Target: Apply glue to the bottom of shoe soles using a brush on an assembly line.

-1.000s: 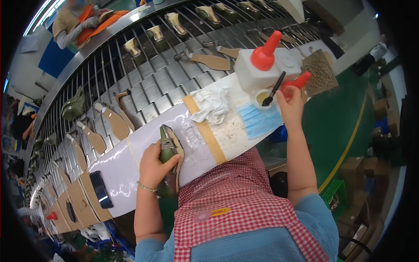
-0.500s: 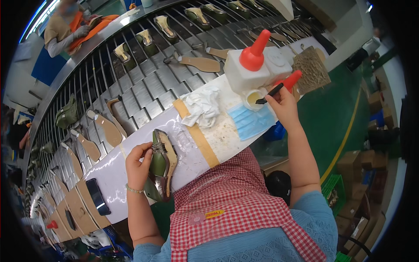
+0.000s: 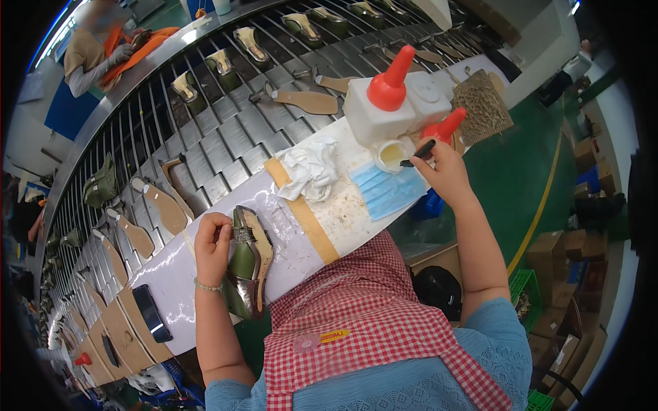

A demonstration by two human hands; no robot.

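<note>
My left hand [image 3: 214, 248] has its fingers pinched at the strap edge of a green shoe [image 3: 241, 266], which lies on its side with its pale sole turned to the right. Dark trim and a metallic brown heel part show on the shoe. In my right hand [image 3: 445, 172] is a slim black brush-like tool [image 3: 425, 148], its lower end at the rim of a small white pot [image 3: 392, 156] of yellowish liquid. A blue face mask [image 3: 388, 190] lies just below the pot. Left of it is a crumpled white cloth [image 3: 307, 168].
Behind the pot stand white bottles [image 3: 382, 113] with red nozzles. A slatted metal conveyor [image 3: 226, 147] carries soles [image 3: 301, 101] and green shoe uppers [image 3: 250, 46]. A phone [image 3: 151, 314] lies at the worktable's left, and a rough brown block [image 3: 483, 108] at its right. Across the conveyor a person [image 3: 103, 58] works.
The tool in my right hand has tilted flatter at the pot. My left fingers have curled in more at the shoe's strap. The whole view has shifted slightly.
</note>
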